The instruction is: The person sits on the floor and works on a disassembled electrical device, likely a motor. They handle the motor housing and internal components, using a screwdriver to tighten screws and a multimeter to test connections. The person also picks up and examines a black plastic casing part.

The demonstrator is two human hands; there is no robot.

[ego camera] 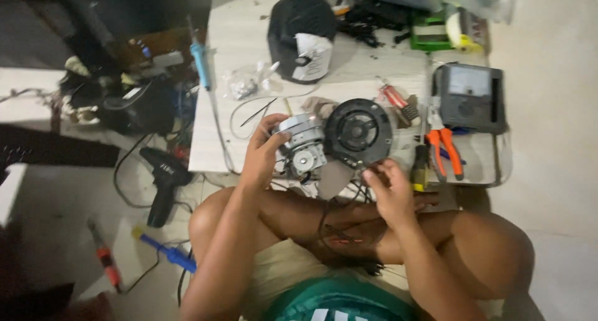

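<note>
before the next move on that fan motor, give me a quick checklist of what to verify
1. Motor held: ok. The left hand grips the metal motor at the edge of the low table.
2. Wires under control: ok. The right hand pinches the thin wires below the black round housing.
3. Wire ends bare or connected: cannot tell, too blurred.
4. Tools near: ok. Orange-handled pliers and a yellow-and-black screwdriver lie beside the right hand.
5. Soldering iron away from the hands: ok, it lies at the table's left edge; hot or not, cannot tell.
6. Meter near: ok; its setting cannot be read.
</note>
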